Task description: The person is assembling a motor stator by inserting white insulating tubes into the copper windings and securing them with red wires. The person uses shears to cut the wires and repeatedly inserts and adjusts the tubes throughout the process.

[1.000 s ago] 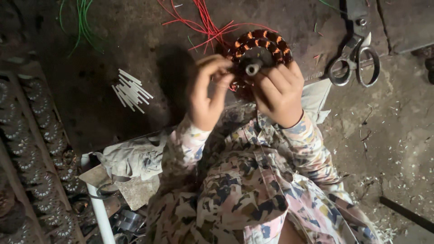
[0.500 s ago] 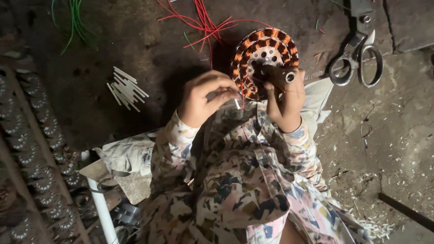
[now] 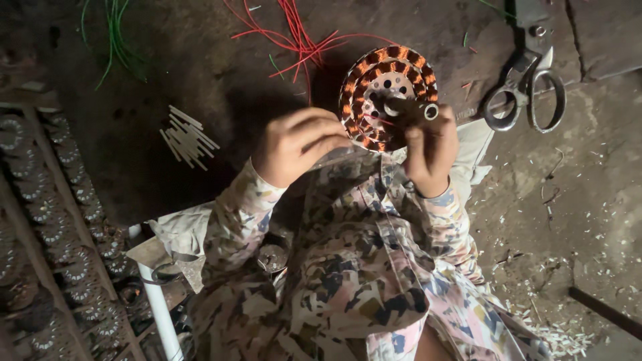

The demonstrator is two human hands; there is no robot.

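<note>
A round motor stator (image 3: 388, 97) with copper-coloured windings around a perforated metal hub is held up in front of me. My right hand (image 3: 431, 150) grips it from below, with the thumb near its centre shaft. My left hand (image 3: 297, 144) has its fingers curled at the stator's lower left rim, pinching something thin that I cannot make out. Both arms wear sleeves in a patchy multicoloured print.
Large metal scissors (image 3: 528, 93) lie at the upper right. Red wires (image 3: 294, 37) and green wires (image 3: 114, 40) trail over the dark floor. A bundle of pale thin sticks (image 3: 187, 137) lies at the left. Rows of wound stators (image 3: 53, 220) fill a rack along the left edge.
Both hands have drawn back from covering the stator, so its full ring of windings now shows. The left hand moved down and left to the rim.
</note>
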